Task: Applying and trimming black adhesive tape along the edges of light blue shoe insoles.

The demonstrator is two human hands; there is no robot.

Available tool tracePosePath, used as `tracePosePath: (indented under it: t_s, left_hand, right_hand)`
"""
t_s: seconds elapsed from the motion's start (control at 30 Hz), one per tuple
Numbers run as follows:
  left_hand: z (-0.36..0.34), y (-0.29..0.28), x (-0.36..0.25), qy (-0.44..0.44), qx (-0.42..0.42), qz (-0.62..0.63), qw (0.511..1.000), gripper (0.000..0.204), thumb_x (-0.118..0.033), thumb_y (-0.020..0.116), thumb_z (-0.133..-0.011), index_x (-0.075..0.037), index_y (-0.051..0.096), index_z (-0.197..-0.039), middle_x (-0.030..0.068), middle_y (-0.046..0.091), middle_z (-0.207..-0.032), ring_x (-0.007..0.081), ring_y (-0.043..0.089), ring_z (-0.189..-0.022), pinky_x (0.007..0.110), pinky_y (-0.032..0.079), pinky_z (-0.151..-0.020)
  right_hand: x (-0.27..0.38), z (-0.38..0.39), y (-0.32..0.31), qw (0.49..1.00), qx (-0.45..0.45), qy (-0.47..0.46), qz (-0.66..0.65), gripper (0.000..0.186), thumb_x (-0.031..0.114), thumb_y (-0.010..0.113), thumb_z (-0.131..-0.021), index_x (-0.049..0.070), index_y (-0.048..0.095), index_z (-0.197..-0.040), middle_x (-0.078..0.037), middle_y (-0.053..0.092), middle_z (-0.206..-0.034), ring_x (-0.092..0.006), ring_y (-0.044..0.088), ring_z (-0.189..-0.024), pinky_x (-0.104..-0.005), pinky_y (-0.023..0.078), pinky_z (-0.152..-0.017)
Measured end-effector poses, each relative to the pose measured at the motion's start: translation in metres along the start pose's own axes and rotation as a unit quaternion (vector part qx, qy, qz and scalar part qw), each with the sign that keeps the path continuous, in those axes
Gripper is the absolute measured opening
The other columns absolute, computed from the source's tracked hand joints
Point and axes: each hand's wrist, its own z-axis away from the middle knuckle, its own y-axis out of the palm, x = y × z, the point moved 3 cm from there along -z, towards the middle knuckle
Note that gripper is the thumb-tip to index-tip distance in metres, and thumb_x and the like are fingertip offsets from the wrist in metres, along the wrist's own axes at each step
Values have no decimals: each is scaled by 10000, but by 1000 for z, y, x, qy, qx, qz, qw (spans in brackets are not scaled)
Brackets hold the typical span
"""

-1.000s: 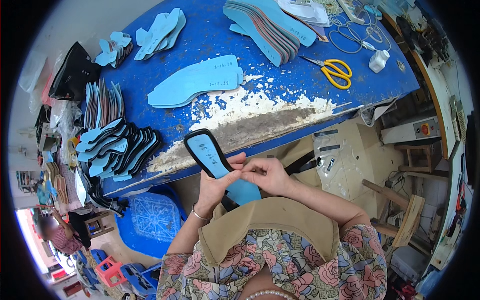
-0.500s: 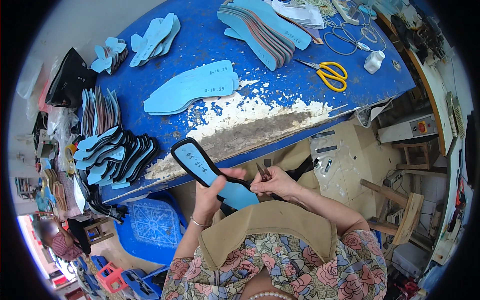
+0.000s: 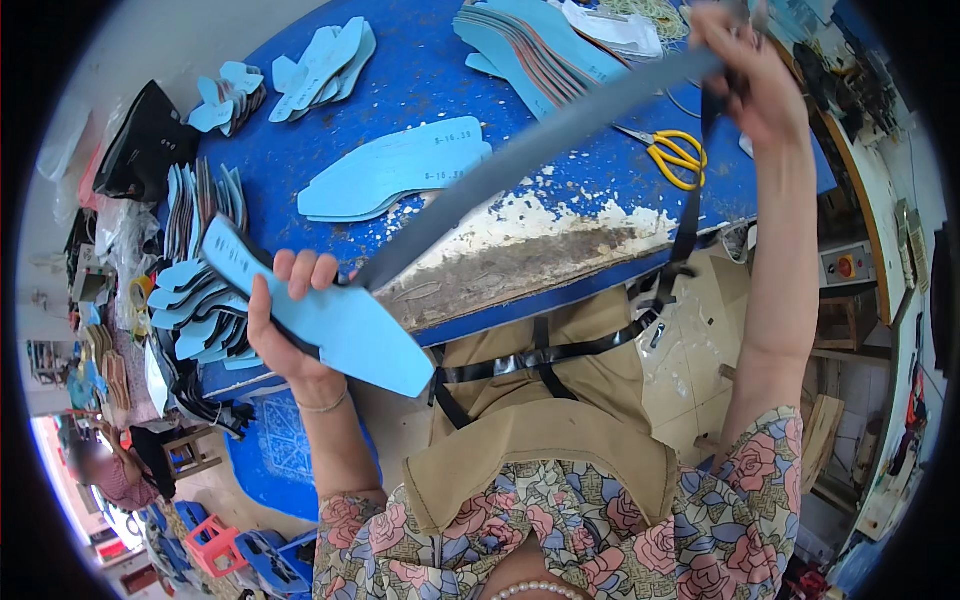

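My left hand (image 3: 290, 310) grips a light blue insole-shaped piece (image 3: 378, 345) by its narrow middle, with dark edging along its upper part. From this piece a black strip (image 3: 520, 165) runs taut up to the right, blurred by motion. At the far right of the table my raised right hand (image 3: 755, 80) is closed on the strip's other end. Part of the strip (image 3: 688, 230) hangs below that hand and meets black tape across my lap. Whether small snips are also in the right hand is too blurred to tell.
On the blue table (image 3: 270, 170) lie loose blue pieces (image 3: 390, 165), edged blue pieces (image 3: 195, 310) at left, and a tall stack (image 3: 530, 60) at the back. Yellow-handled scissors (image 3: 680, 160) lie at right. A blue plastic stool (image 3: 270, 450) stands below left; another person (image 3: 105, 465) sits beyond.
My right hand has swung up and right from beside the insole piece, drawing the black strip out long. My left hand has moved left with the piece. The snips no longer show clearly.
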Motion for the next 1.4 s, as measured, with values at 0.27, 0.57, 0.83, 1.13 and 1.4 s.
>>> tracePosePath:
  t_s: [0.27,0.57,0.83,1.13,1.4]
  left_hand:
    - [-7,-31,22,35,-71,92,993,163,-218,467,-886,-75,425,-820,25,449,-720,205,451,-818,504,325,-951]
    - [2,-47,36,56,-74,91,991,249,-318,452,-895,-90,511,-815,21,491,-696,221,485,-825,433,339,-937]
    - [10,-41,49,33,-94,104,990,232,-315,468,-888,-94,476,-817,13,457,-683,207,469,-803,425,345,-929]
    - [19,-41,64,3,-126,132,983,226,-305,445,-899,-90,463,-831,10,431,-676,205,459,-787,433,371,-902]
    - [19,-43,56,12,-115,104,988,226,-306,444,-903,-88,455,-843,13,414,-685,213,458,-801,449,367,-924]
  right_hand:
    - [-63,39,173,997,65,-44,23,153,181,494,-900,47,537,-961,21,480,-763,-46,446,-717,-194,365,-642]
    - [-119,120,265,854,212,258,-400,169,132,443,-915,65,449,-1070,23,510,-905,-28,467,-763,-179,397,-651]
    - [-123,127,272,830,148,254,-473,85,133,489,-909,84,446,-964,15,520,-875,-21,480,-748,-176,403,-647]
    - [-123,134,276,832,114,255,-480,70,143,471,-922,98,430,-887,32,487,-822,-20,450,-689,-173,386,-603]
    - [-136,144,275,846,97,239,-466,63,117,489,-910,97,430,-895,32,493,-820,-14,458,-688,-166,388,-593]
